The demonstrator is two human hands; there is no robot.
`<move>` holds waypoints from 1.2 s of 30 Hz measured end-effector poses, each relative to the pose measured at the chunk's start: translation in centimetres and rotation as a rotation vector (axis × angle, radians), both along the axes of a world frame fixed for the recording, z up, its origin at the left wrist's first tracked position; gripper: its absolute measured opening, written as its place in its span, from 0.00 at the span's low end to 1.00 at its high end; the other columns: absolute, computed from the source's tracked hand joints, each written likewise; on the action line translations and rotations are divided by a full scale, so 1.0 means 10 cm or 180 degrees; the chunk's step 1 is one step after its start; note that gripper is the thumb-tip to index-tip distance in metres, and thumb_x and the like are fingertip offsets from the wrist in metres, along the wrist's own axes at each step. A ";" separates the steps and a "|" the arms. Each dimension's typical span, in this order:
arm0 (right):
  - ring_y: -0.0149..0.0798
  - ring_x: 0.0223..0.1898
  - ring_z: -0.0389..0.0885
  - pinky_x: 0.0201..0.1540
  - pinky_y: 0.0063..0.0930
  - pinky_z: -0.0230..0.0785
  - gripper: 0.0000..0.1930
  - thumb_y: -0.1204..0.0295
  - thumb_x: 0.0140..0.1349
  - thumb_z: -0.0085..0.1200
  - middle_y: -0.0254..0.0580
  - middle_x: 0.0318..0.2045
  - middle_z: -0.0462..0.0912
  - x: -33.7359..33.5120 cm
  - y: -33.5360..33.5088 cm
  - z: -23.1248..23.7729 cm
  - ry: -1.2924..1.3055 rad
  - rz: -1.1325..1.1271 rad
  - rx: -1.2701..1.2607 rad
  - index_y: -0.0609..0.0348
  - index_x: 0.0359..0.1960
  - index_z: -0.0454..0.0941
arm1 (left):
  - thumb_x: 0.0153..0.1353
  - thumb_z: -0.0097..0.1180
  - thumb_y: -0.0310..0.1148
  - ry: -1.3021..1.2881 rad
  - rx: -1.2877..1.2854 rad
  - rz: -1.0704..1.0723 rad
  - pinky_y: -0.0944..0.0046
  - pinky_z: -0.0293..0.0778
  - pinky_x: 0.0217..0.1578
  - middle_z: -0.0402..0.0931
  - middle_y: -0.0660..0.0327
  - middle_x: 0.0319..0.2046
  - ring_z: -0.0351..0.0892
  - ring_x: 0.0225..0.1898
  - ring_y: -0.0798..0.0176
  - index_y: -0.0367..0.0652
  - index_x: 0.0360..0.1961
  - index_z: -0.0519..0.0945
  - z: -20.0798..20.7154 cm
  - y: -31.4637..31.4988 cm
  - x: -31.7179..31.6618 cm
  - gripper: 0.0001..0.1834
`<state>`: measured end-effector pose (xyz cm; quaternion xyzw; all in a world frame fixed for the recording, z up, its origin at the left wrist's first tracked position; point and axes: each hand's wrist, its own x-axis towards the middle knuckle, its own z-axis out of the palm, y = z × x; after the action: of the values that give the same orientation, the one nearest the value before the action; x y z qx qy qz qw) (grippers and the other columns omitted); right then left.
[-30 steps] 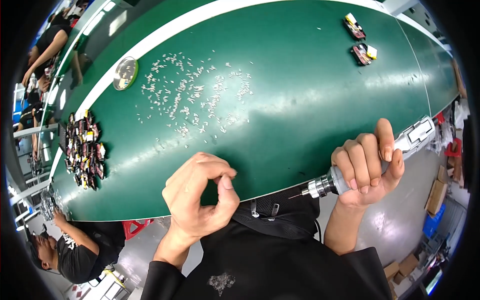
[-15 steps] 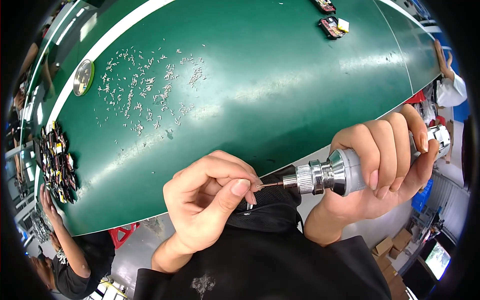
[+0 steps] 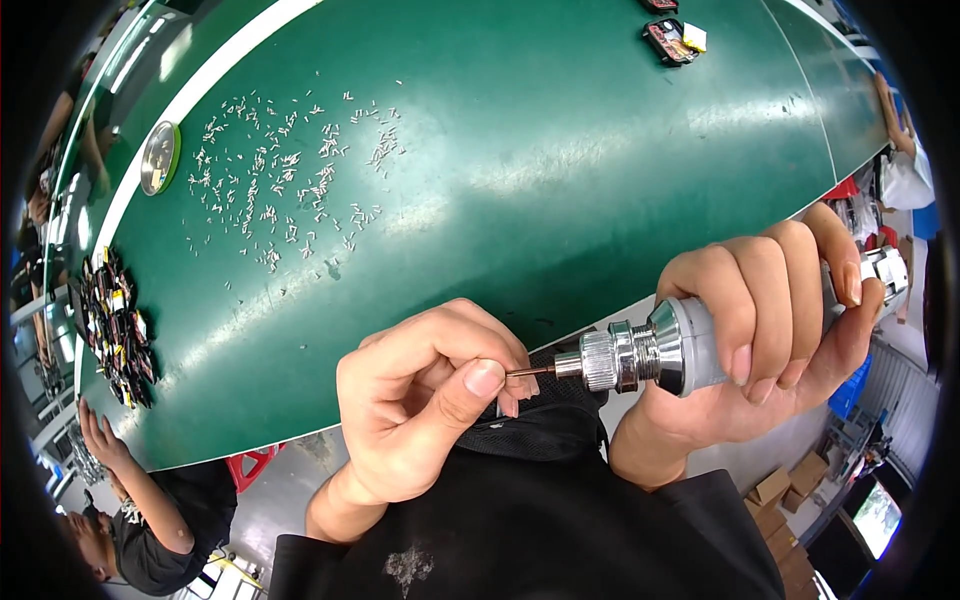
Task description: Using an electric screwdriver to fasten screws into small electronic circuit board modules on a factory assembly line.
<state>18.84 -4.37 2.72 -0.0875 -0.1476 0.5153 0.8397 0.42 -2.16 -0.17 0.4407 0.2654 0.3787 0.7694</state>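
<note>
In my right hand (image 3: 770, 310) is a grey electric screwdriver (image 3: 705, 342) with a silver metal collar, held nearly level with its nose toward the left. My fingers wrap around its grey body. From the nose sticks a thin, copper-coloured bit (image 3: 533, 371). Its tip meets the pinched thumb and forefinger of my left hand (image 3: 430, 400). Whatever lies between those fingertips is hidden. Both hands are above the table's near edge, in front of a black mesh bag (image 3: 545, 430).
Many small white pins (image 3: 290, 170) lie scattered across the green table (image 3: 480, 230). A round shallow dish (image 3: 160, 158) stands at the far left, above a pile of black parts (image 3: 115, 325). Small black cases (image 3: 672, 42) sit at the back. A co-worker's hand (image 3: 105, 440) is at the left edge.
My left hand has shifted slightly right, and its fingertips now cover the bit's tip, which showed more openly before. The right hand keeps the same grip. The table view has shifted slightly.
</note>
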 end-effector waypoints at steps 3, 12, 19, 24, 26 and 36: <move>0.26 0.11 0.64 0.21 0.24 0.63 0.09 0.65 0.65 0.49 0.28 0.10 0.65 0.00 0.00 0.01 -0.0182 -0.0087 0.0016 0.56 0.33 0.68 | 0.54 0.55 0.15 0.0806 0.1063 0.0264 0.64 0.72 0.27 0.77 0.51 0.25 0.75 0.25 0.62 0.28 0.27 0.76 0.02 0.04 0.04 0.01; 0.27 0.13 0.63 0.24 0.26 0.63 0.09 0.64 0.70 0.40 0.28 0.13 0.64 0.25 -0.06 -0.24 -0.0445 0.0020 0.0175 0.55 0.36 0.64 | 0.47 0.57 0.13 0.1309 0.2573 0.0182 0.63 0.70 0.24 0.74 0.54 0.21 0.74 0.22 0.56 0.32 0.25 0.76 -0.03 0.15 0.28 0.06; 0.26 0.12 0.61 0.22 0.26 0.63 0.09 0.63 0.70 0.39 0.27 0.12 0.62 0.38 -0.14 -0.26 -0.0265 -0.0231 -0.0167 0.53 0.35 0.63 | 0.49 0.56 0.15 0.1538 0.2640 -0.0318 0.62 0.73 0.28 0.75 0.54 0.22 0.76 0.24 0.55 0.33 0.27 0.75 0.04 0.18 0.44 0.05; 0.25 0.11 0.60 0.21 0.25 0.62 0.09 0.65 0.69 0.40 0.27 0.11 0.61 0.50 -0.23 -0.21 -0.0014 -0.0643 -0.0458 0.53 0.32 0.65 | 0.48 0.64 0.23 0.1963 0.3333 -0.0490 0.59 0.73 0.28 0.75 0.55 0.30 0.76 0.29 0.53 0.33 0.36 0.76 0.28 0.38 0.63 0.13; 0.25 0.11 0.59 0.21 0.25 0.61 0.09 0.65 0.69 0.40 0.27 0.11 0.61 0.58 -0.26 -0.27 0.0058 -0.0800 -0.0526 0.53 0.32 0.65 | 0.50 0.64 0.27 0.2701 0.3772 -0.0348 0.57 0.72 0.28 0.74 0.55 0.29 0.75 0.28 0.52 0.36 0.36 0.75 0.38 0.57 0.81 0.13; 0.25 0.10 0.58 0.20 0.24 0.59 0.09 0.65 0.68 0.43 0.27 0.10 0.61 0.70 -0.41 -0.25 0.0148 -0.1083 -0.0695 0.53 0.30 0.65 | 0.60 0.58 0.36 0.3945 0.3629 -0.0456 0.48 0.76 0.31 0.77 0.41 0.22 0.80 0.27 0.40 0.26 0.35 0.74 0.39 1.34 2.07 0.18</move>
<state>25.85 -8.47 0.22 -0.1898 -0.0545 0.3808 0.9033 21.16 11.20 3.68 0.9053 0.3791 0.0947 0.1667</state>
